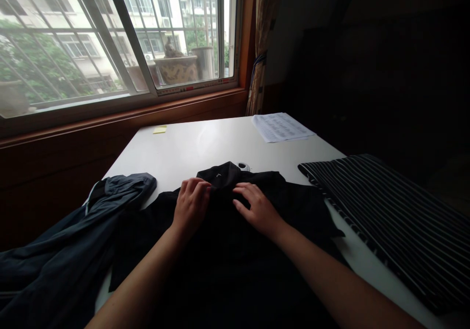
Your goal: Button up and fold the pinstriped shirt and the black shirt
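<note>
A black shirt (220,260) lies spread on the white table, its collar (220,175) at the far end and a small pale mark inside. My left hand (191,204) is at the left side of the collar, fingers curled on the fabric and thumb mostly hidden. On the collar's right side, my right hand (259,209) rests on the cloth with its fingers stretched out and the thumb apart from them. Dark folds of the shirt are hard to make out in the dim light.
Rumpled dark blue-grey clothing (121,206) lies at the left over the white table (183,145). To the right is a black striped cloth (385,206). Printed papers (281,126), a yellow sticky note (160,129) and a round hole (243,166) are farther back, below a barred window (176,30).
</note>
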`<state>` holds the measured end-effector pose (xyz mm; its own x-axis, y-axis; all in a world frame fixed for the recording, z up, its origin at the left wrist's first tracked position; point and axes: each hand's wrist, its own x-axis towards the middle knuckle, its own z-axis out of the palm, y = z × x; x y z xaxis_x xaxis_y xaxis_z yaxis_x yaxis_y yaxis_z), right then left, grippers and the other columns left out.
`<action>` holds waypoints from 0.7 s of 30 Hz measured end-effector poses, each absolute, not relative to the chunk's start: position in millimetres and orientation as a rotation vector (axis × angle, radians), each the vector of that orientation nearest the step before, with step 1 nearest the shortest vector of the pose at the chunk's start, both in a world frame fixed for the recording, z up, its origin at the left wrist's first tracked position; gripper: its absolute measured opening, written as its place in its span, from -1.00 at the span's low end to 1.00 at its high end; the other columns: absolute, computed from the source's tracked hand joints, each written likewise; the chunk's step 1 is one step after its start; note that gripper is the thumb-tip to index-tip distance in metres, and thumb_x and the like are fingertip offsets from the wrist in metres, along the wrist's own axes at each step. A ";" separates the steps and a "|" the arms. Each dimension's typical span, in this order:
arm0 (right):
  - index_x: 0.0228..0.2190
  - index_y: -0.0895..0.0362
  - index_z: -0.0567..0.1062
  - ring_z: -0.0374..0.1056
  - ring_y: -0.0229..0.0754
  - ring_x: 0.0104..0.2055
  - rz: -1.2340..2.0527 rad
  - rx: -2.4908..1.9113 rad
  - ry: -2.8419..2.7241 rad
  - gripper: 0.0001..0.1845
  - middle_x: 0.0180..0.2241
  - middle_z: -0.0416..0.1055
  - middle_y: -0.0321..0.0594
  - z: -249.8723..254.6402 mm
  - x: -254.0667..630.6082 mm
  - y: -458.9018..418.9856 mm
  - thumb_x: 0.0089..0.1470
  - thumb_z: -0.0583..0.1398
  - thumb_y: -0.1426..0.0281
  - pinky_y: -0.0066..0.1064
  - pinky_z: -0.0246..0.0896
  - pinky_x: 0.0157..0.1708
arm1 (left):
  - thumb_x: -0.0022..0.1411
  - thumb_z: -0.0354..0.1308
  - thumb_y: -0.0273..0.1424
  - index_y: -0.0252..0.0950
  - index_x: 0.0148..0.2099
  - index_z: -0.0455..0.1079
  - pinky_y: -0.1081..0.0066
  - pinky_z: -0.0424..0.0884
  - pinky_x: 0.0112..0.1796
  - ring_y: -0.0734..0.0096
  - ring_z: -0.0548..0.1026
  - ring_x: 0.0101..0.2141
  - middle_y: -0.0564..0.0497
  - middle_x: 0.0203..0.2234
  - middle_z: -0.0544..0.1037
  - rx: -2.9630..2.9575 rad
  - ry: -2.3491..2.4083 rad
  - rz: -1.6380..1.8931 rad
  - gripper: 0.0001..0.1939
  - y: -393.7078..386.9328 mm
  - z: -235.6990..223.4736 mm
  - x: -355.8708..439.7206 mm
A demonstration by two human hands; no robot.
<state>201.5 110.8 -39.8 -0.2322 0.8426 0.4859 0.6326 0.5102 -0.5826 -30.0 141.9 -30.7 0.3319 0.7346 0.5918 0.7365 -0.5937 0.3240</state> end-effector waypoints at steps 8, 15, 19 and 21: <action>0.01 0.04 0.45 0.28 0.02 0.15 0.130 -1.213 -1.907 -0.70 0.06 0.36 -0.07 -35.7 202.5 107.5 0.25 0.13 0.41 -0.02 0.22 0.20 | 0.40 0.05 -0.32 -0.14 0.20 0.35 0.09 0.33 0.12 0.08 0.34 0.10 -0.07 0.09 0.45 -2.472 -1.642 -0.725 -0.64 152.6 -47.6 -37.3; 0.26 0.06 0.30 0.05 0.06 0.37 0.146 -1.394 -2.351 -0.47 0.33 0.17 -0.12 -44.4 199.7 107.5 0.32 0.10 0.22 0.02 -0.01 0.34 | 0.47 -0.11 -0.23 -0.18 0.39 0.15 -0.09 0.13 0.25 -0.06 0.11 0.33 0.03 0.38 0.14 -2.413 -1.722 -0.353 -0.49 152.0 -49.6 -35.1; 0.32 0.03 0.21 -0.05 0.02 0.42 0.163 -1.420 -2.422 -0.41 0.38 0.06 -0.20 -43.1 200.5 106.7 0.34 0.05 0.13 0.03 -0.12 0.38 | 0.47 -0.14 -0.17 -0.20 0.44 0.04 -0.15 0.04 0.28 -0.06 0.01 0.37 0.07 0.41 0.01 -2.387 -1.799 -0.233 -0.43 152.5 -46.9 -34.4; 0.33 0.00 0.18 -0.08 0.03 0.43 0.180 -1.422 -2.443 -0.39 0.39 0.02 -0.22 -42.1 200.5 106.5 0.34 0.03 0.10 0.04 -0.15 0.38 | 0.47 -0.17 -0.15 -0.19 0.45 0.00 -0.18 0.01 0.28 -0.06 -0.02 0.38 0.09 0.42 -0.04 -2.384 -1.827 -0.201 -0.41 154.3 -47.0 -35.4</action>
<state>200.5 106.5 -42.1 -0.4604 0.8648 0.2004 0.8260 0.5000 -0.2602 -35.4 154.3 -47.0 0.2576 0.9484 0.1849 0.9659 -0.2578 -0.0232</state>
